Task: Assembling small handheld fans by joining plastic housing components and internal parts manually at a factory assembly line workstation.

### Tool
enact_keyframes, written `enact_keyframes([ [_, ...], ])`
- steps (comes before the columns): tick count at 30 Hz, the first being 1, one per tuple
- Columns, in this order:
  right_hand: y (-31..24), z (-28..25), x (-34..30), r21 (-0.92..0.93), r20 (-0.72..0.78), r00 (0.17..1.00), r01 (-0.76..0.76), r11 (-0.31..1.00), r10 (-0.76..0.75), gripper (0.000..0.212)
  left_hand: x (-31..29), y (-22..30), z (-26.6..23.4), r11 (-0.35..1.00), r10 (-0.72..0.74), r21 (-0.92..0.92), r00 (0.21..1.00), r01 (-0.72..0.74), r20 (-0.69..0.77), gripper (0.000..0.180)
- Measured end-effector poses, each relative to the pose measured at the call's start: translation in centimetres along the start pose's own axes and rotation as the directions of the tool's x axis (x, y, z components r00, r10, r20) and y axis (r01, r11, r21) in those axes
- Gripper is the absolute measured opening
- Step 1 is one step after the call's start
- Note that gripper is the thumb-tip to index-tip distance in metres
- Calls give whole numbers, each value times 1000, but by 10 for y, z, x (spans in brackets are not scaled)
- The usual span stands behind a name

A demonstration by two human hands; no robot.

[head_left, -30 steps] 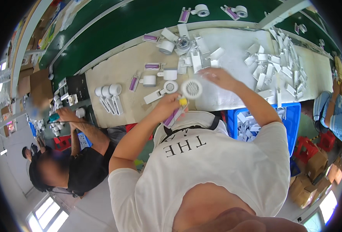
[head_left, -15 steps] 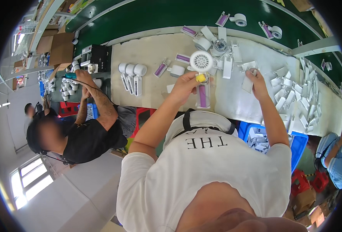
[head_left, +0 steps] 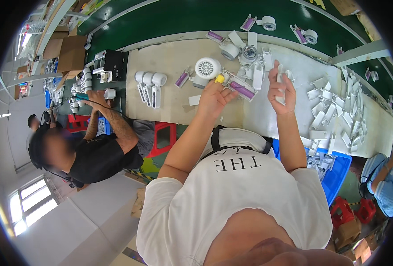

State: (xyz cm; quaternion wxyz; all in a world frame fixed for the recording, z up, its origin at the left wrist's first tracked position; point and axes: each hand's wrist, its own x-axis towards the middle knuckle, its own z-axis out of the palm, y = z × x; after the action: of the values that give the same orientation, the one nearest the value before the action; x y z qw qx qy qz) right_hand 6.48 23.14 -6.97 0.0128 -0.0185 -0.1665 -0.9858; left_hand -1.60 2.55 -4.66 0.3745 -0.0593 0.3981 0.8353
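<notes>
My left hand (head_left: 213, 98) is closed on a small white handheld fan. Its round slotted head (head_left: 208, 68) points up and to the left, and its uncovered handle with a purple strip (head_left: 242, 90) slants down to the right. A bit of yellow wrap (head_left: 220, 79) shows on a digit of this hand. To the right, my right hand (head_left: 276, 95), raised over the bench, grips a narrow white plastic cover (head_left: 281, 82) on edge between thumb and fingers. Behind the hands lies a cluster of white covers (head_left: 257, 75) and round fan heads (head_left: 249, 53).
Three white fans (head_left: 154, 80) lie side by side at left. Many white covers (head_left: 327, 104) are spread at right, above a blue bin (head_left: 336, 177). A co-worker (head_left: 103, 155) works at far left beside a black machine (head_left: 110, 65). A green conveyor (head_left: 183, 20) runs behind the bench.
My left hand has turned the fan from upright to slanting, its head shifting left. My right hand has lifted the cover from the bench and moved slightly left.
</notes>
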Motion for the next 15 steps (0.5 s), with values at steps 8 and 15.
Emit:
enact_keyframes([
  [8, 40, 24, -6, -986, 20, 940, -38, -164, -341, 37, -3, -8, 11, 993, 93, -71, 994, -97, -62, 32],
  [15, 40, 39, -10, -813, 5, 959, -162, -559, -285, 48, -8, -8, 8, 995, 73, 60, 997, -74, 24, 34],
])
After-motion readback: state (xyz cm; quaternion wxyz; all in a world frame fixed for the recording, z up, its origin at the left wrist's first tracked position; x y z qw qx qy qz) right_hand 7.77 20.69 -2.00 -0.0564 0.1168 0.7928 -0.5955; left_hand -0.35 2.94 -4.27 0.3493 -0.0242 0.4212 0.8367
